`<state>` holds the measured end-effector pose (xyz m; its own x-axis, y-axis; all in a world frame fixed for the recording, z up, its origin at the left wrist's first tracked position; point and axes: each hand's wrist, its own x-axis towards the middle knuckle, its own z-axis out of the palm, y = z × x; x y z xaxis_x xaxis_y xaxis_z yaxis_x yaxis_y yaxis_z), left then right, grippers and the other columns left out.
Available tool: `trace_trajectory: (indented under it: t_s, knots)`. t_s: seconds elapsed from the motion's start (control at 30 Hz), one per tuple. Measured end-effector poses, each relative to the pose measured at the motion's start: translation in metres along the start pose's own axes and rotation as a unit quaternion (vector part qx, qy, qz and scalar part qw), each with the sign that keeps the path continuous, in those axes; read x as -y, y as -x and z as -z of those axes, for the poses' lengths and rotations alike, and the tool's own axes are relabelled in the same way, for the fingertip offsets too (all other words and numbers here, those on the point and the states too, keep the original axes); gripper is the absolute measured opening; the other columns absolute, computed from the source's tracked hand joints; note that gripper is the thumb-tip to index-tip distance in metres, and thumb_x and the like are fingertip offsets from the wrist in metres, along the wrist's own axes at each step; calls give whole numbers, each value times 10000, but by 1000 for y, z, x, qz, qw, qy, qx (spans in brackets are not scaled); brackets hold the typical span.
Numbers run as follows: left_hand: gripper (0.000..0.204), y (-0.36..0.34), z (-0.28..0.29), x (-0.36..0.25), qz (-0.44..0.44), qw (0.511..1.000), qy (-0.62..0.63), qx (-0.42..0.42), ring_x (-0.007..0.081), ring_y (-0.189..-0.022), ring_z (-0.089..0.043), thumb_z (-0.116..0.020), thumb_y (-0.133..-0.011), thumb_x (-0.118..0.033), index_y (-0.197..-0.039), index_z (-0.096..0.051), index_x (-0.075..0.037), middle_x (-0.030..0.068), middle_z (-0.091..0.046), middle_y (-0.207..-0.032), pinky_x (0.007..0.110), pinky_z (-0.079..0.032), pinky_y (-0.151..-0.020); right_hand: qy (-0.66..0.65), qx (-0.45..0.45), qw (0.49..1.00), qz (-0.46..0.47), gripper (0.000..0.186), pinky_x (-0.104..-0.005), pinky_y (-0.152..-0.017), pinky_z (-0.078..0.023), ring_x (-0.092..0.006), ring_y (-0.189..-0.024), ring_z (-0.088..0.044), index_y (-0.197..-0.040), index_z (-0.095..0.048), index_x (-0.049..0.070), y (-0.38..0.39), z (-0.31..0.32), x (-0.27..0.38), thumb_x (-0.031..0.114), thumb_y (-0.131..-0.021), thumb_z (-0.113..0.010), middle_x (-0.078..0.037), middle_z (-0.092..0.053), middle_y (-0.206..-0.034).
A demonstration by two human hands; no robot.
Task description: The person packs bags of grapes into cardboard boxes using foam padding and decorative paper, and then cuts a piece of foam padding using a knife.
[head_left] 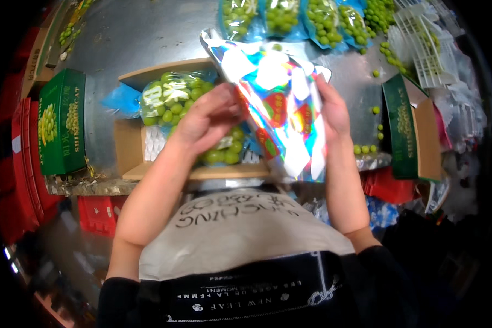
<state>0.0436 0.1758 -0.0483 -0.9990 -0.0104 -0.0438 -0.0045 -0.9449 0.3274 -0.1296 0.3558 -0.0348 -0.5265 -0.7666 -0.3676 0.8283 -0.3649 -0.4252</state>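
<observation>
Shiny foil (281, 117) held over an open box (224, 173) of grapes

Nearest is a pale apron (246, 235) over dark clothing. Beyond it, the brown-walled open box lies along the near edge of a metal table (131, 38). Bagged green grapes (172, 104) fill part of it, and a blue wrapper end (123, 100) pokes over its left side. The shiny foil, with red patches, slants across the box's right part. The right hand (333, 112) grips its right edge; the left hand (210, 117) is bent at its left edge, above the grapes, and whether it pinches the foil I cannot tell. Green boxes stand left (63, 123) and right (402, 128). Farther off are blue-backed grape bags (281, 19) and a white basket (423, 44).
</observation>
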Motion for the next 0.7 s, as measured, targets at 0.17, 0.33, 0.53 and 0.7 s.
trace_trajectory:
  t_s: [0.17,0.33,0.53,0.7]
  knots:
    - [168,-5,-29,-24,-36,965,-209,-152,120,-842,-584,-582,-869,-147,-1003,-563,-47,37,-636,-960,296,-462,-802,37,18,999,-11,464,-435,-975,-392,-300,-1117,-523,-1255,-443,-23,-8,15,14,326,-951,-404,-172,-532,-1226]
    - [179,-5,-34,-25,-86,880,-385,-263,97,-782,-594,-586,-865,-90,-1013,-532,-6,57,-633,-934,233,-481,-692,-33,100,994,-24,625,-420,-953,-414,-296,-1128,-511,-1335,-357,18,20,40,10,457,-902,-456,-168,-491,-1264]
    - [167,4,-36,-16,-132,861,-415,-261,90,-746,-610,-592,-870,-91,-992,-543,12,70,-653,-884,218,-495,-655,76,35,994,-70,490,-386,-935,-443,-268,-1069,-549,-1300,-386,6,48,25,-7,87,-839,-532,-138,-531,-1202]
    - [389,8,-42,-17,-332,405,-784,-333,213,-993,-569,-640,-798,-77,-1144,-503,36,130,-573,-1106,319,-460,-847,191,-30,981,-6,433,-357,-908,-457,-204,-1026,-569,-1230,-456,-14,58,0,-10,-7,-809,-555,-100,-567,-1150]
